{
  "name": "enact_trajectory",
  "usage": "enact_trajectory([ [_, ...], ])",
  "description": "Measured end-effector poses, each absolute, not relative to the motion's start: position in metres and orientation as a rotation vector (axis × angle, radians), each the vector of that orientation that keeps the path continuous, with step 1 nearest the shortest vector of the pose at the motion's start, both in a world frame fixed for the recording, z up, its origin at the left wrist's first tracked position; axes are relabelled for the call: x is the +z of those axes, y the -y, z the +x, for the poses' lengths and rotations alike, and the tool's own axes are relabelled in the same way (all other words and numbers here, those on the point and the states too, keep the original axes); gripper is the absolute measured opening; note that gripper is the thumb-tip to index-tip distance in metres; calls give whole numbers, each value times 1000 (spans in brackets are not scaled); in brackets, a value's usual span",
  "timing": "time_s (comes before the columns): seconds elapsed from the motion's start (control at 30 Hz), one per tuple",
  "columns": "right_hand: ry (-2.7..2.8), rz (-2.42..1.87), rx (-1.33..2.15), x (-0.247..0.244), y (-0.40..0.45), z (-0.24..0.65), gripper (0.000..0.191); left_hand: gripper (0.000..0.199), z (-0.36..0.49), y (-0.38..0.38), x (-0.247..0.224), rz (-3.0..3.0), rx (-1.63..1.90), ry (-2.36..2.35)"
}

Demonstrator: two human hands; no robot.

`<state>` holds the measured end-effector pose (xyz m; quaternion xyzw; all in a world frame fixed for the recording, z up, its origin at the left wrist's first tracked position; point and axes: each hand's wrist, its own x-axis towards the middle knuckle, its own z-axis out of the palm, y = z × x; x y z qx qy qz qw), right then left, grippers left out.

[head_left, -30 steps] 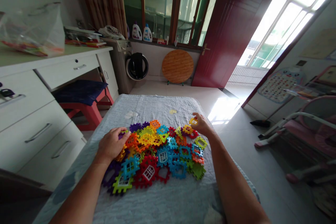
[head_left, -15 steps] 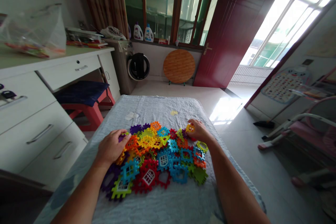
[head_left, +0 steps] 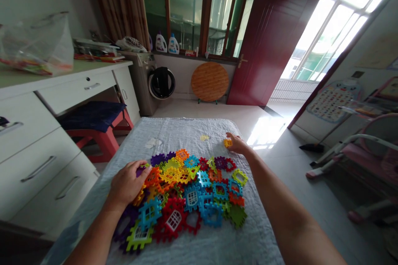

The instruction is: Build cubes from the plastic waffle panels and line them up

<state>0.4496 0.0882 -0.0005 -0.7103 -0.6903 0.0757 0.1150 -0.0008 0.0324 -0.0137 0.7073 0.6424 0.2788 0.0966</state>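
A heap of toothed plastic building pieces [head_left: 174,190] in many colours lies on the cloth-covered surface, some with white window inserts. My left hand [head_left: 129,182] is at the heap's left edge, with a purple building piece [head_left: 140,170] between its thumb and curled fingers. Beyond the heap's far right corner, my right hand [head_left: 236,144] grips a small yellow building piece [head_left: 228,143] near the surface. Its fingers partly cover that piece. A purple piece [head_left: 220,162] and a red piece [head_left: 230,164] lie nearest to it in the heap.
The pale quilted cloth [head_left: 183,130] reaches beyond the heap. To the left stand a red stool [head_left: 102,140] with a dark top and a white desk [head_left: 59,132]. A washing machine [head_left: 146,83], a round wooden tabletop [head_left: 209,82] and a pink chair [head_left: 367,157] are farther off.
My right hand has moved away from the heap's far right corner, carrying the yellow building piece onto bare cloth. My left hand stays at the heap's left edge. The camera view has shifted slightly.
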Motion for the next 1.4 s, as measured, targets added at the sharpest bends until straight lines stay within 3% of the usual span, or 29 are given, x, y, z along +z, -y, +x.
enact_trajectory([
  [0.1,2072,-2084,220,-2,-94,455,74,44,0,-33,-14,2096,814,-1901],
  [0.3,2168,-2121,222,0,-104,456,48,45,0,-33,-13,2065,784,-1911],
  [0.93,2245,-2082,234,4,-109,463,50,43,0,-33,-14,2080,786,-1922],
  [1.17,2164,-2026,208,17,-91,458,68,42,-2,-34,-17,2101,830,-1830],
  [1.4,2232,-1712,484,32,-29,431,52,39,1,-33,-13,2109,844,-1791],
])
